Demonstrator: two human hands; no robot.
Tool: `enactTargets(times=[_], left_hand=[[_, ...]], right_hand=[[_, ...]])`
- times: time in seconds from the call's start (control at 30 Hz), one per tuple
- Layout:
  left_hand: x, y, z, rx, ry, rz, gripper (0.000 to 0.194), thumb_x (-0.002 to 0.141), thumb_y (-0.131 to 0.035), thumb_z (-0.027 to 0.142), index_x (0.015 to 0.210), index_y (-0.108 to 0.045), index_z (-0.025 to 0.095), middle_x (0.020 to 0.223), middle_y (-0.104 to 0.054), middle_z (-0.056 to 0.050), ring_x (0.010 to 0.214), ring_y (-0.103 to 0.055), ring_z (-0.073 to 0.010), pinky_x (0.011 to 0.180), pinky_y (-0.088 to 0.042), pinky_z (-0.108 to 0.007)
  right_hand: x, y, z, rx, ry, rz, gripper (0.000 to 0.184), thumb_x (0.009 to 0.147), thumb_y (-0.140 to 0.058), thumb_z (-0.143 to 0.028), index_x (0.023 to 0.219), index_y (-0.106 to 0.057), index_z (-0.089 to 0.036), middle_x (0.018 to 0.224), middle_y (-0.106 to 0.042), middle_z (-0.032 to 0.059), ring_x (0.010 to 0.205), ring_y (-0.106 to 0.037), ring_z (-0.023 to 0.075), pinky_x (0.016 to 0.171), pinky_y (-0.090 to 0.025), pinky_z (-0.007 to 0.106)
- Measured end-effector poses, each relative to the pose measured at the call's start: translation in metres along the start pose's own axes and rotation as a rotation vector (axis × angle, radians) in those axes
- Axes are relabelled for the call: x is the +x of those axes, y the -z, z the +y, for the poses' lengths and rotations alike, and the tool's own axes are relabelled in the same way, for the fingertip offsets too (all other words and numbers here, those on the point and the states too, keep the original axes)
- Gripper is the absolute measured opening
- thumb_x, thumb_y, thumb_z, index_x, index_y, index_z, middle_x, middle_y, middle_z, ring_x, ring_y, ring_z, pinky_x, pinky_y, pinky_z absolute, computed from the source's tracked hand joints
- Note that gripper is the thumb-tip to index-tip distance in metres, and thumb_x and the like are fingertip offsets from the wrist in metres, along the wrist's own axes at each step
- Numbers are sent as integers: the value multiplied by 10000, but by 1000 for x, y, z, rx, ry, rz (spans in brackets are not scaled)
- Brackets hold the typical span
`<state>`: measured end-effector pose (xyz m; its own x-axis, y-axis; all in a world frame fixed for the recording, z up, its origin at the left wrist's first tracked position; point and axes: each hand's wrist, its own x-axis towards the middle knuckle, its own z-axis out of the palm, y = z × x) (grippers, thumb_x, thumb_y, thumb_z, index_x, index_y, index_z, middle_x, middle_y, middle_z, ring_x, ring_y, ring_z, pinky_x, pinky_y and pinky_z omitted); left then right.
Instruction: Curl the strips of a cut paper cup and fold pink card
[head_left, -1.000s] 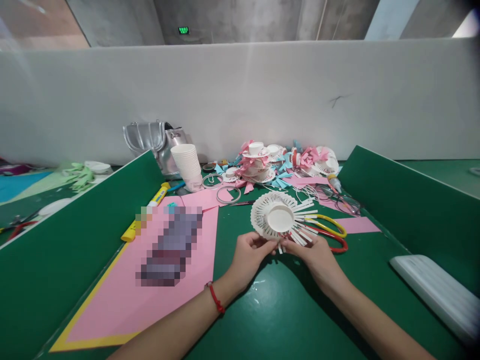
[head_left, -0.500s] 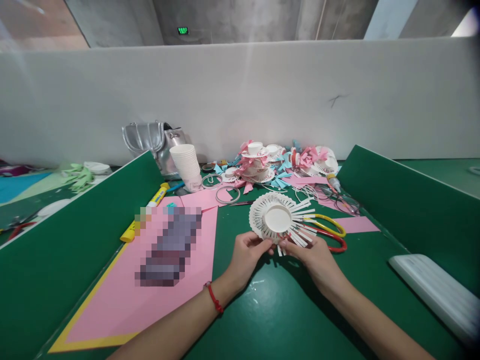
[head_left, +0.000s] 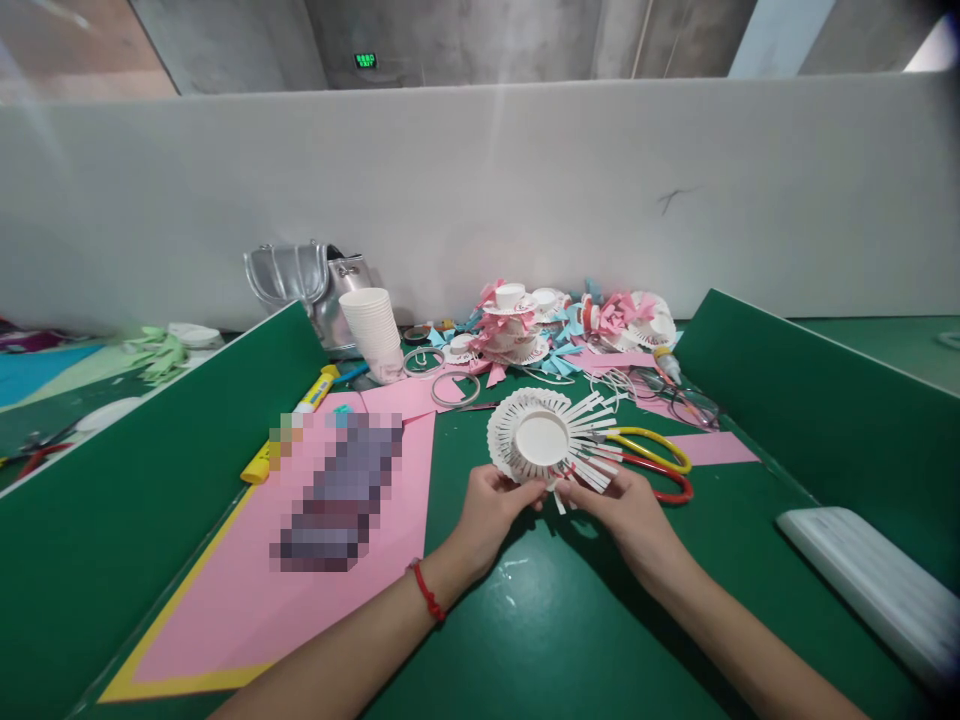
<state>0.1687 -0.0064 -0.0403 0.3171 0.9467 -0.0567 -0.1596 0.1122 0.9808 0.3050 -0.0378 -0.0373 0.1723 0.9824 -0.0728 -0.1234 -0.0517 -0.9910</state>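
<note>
A white paper cup (head_left: 541, 440) cut into strips is held up over the table, its round base facing me. On its left side the strips curve into a scalloped rim; on the right they fan out straight and loose. My left hand (head_left: 491, 515), with a red cord on the wrist, pinches the lower edge between thumb and fingers. My right hand (head_left: 626, 515) grips the lower right strips close beside it, some fingers hidden behind them. Just behind the strips lie scissors (head_left: 681, 485) with yellow and red handles, their blades hidden.
Pink paper (head_left: 217, 620) and a yellow glue stick (head_left: 259, 465) lie left, along with a pixelated object (head_left: 337, 500). Stacked paper cups (head_left: 371, 330), a silver bag (head_left: 292, 280) and finished cup pieces (head_left: 517, 325) line the back. Green dividers (head_left: 825, 400) flank the table; a white ridged object (head_left: 870, 580) lies right.
The cut cup has shifted slightly left and turned a little, so its loose strips point more upward right. Both hands keep their hold at its lower edge.
</note>
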Motion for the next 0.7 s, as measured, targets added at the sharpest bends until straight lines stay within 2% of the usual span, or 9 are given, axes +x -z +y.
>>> enactTargets(times=[0.13,0.33,0.43,0.57,0.7], left_hand=[[0,-1,0,-77,40,67,108,600,-645,196,571,-610,98,517,-562,-1,477,-455,-77,487,-344,-203],[1,-5,-1,-153,74,98,61,569,-651,146,571,-616,95,526,-571,0,452,-433,-60,449,-323,-189],[1,-5,-2,-173,74,82,112,586,-663,177,656,-652,89,605,-607,-20,477,-435,-58,469,-336,-189],[1,-4,-3,-153,65,73,155,601,-671,222,672,-665,84,613,-613,-33,489,-435,-64,473,-332,-194],[-1,-4,-2,-195,76,66,141,583,-684,212,650,-655,90,593,-602,-25,491,-446,-69,481,-342,-199]], right_hand=[[-1,-4,4,-39,105,53,298,538,-715,-251,806,-634,-150,762,-685,50,710,-616,198,692,-488,328],[-3,-7,7,-242,303,63,206,613,-657,-247,803,-642,-169,844,-650,62,776,-598,208,735,-485,343],[-3,-7,7,-307,354,36,202,632,-637,-243,820,-648,-170,857,-631,70,750,-593,199,671,-497,318],[-5,-7,7,-453,427,41,163,672,-598,-250,800,-663,-174,788,-638,64,664,-579,179,593,-486,289],[-8,-2,7,-650,557,57,138,741,-540,-252,758,-666,-200,725,-651,58,689,-588,196,635,-477,306]])
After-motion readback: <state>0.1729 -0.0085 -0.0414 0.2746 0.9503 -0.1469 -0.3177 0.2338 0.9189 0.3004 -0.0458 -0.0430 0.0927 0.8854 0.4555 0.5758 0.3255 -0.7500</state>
